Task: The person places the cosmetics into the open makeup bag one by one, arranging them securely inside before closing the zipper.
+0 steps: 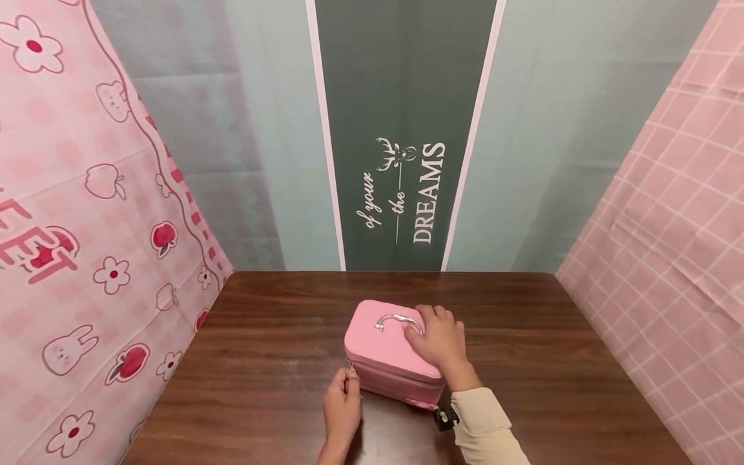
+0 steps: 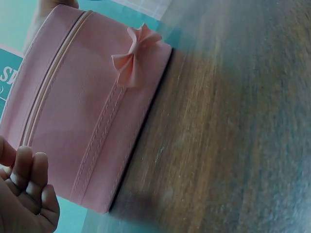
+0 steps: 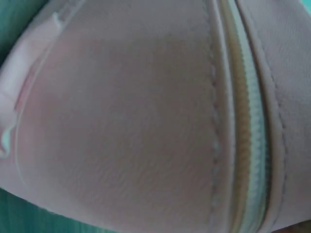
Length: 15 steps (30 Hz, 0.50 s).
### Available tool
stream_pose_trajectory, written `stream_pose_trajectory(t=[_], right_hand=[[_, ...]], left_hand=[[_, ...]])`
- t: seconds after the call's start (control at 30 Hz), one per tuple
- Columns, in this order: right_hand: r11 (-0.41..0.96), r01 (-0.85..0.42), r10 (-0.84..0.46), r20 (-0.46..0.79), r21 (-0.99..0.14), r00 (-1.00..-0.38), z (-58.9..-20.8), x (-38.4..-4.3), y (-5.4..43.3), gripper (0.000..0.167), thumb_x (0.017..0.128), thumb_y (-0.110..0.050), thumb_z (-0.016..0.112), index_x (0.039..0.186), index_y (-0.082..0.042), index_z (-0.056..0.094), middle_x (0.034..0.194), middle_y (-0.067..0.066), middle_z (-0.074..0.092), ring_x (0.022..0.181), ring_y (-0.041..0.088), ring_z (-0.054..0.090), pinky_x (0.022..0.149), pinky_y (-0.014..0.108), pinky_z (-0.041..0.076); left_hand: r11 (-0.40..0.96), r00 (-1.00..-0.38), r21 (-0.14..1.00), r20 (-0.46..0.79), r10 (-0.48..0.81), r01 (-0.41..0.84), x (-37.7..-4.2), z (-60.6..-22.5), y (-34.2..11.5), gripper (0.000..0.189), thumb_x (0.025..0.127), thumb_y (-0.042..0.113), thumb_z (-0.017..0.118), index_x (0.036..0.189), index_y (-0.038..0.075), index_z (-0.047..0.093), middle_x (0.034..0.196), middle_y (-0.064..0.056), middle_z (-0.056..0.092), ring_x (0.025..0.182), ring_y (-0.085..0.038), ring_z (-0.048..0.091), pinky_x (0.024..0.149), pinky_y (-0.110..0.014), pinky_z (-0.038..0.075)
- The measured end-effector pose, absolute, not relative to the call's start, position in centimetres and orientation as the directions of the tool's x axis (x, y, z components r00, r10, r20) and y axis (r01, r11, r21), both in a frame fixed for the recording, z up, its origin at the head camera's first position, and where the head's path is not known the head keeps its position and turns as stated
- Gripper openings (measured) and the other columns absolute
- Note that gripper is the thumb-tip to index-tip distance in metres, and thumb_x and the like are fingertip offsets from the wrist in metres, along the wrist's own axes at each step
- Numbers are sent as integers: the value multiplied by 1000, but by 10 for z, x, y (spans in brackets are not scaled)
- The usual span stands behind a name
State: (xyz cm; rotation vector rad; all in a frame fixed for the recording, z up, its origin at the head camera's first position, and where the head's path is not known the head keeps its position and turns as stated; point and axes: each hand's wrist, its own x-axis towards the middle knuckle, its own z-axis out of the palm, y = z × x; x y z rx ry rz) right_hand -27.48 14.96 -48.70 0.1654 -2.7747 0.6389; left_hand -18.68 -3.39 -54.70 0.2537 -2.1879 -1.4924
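Note:
A pink zippered cosmetic case [image 1: 383, 345] with a silver curved handle [image 1: 391, 318] on its lid stands upright and angled on the table. My left hand [image 1: 341, 405] is at its front left corner, thumb and fingers pinching the zipper pull [image 1: 351, 368]. My right hand [image 1: 443, 339] grips the right side of the lid, thumb on top beside the handle, fingers over the far edge; the handle's right end is hidden under it. A pink bow [image 2: 135, 53] on a stitched strap decorates the front in the left wrist view. The zipper [image 3: 250, 126] runs below the lid.
The dark brown wooden table [image 1: 261, 387] extends around the case. Behind it hangs a green and grey-blue cloth [image 1: 395, 77] with white lettering. Pink printed cloth [image 1: 128, 213] stands along the left, pink checked cloth [image 1: 674, 226] along the right.

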Motion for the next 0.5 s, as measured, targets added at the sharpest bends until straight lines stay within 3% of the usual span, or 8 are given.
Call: stream_pose_trajectory(t=[0.27,0.5], right_hand=[[860,35,203,279,-508,-939,-483,-256,127,60,79,-48,60,118,-3,58,106,22,53,101,39,46,77,55,32],[847,67,245,275,-527,-930,-487,-252,125,63,78,-50,61,119,-1,57,108,23,53,103,41,45,79,58,30]], left_hand=[[382,-898,909,302,-320,170,-189,-548,-29,21,85,4,57,69,17,55,51,13,44,47,-1,45,46,-22,35],[304,-939,945,206,-274,119,-187,-553,-31,12,87,5,56,77,7,59,53,9,46,47,-4,46,47,-23,37]])
